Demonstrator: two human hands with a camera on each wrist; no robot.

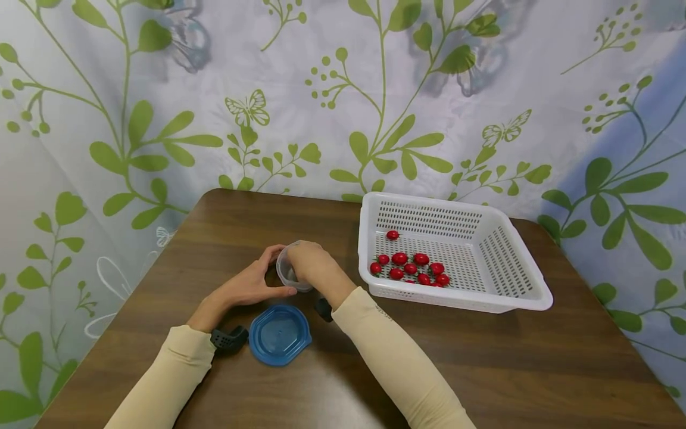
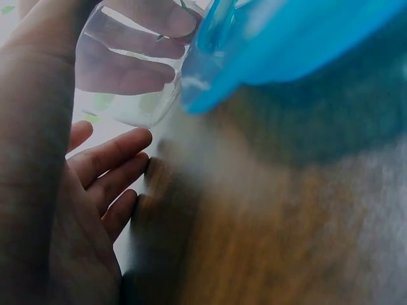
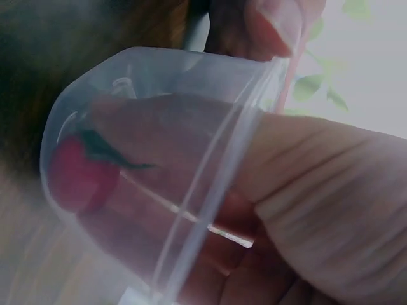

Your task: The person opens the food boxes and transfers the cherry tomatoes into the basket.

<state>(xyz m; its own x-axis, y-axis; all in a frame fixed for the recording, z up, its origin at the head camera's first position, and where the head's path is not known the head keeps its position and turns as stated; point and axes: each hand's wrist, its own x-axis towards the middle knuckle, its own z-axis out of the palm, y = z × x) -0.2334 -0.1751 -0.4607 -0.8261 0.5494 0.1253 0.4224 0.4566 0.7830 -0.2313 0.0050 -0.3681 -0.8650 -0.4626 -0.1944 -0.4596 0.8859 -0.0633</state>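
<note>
A clear plastic cup-like container [image 1: 286,269] sits on the table between both hands. My left hand [image 1: 250,280] holds its side, with the thumb at the near edge and the fingers round the far left; its fingertips [image 2: 141,138] show beside the container in the left wrist view. My right hand [image 1: 313,262] reaches down through the opening. Through the clear wall in the right wrist view, its thumb and fingers lie on either side of a red cherry tomato [image 3: 79,178] with a green stem, close to the container's bottom. The blue lid [image 1: 280,335] lies in front of the container.
A white perforated basket [image 1: 506,301] stands at the right of the brown table [image 1: 482,363]. Several loose cherry tomatoes [image 1: 399,258] lie in its left part. A leaf-patterned cloth [image 1: 300,119] hangs behind the table.
</note>
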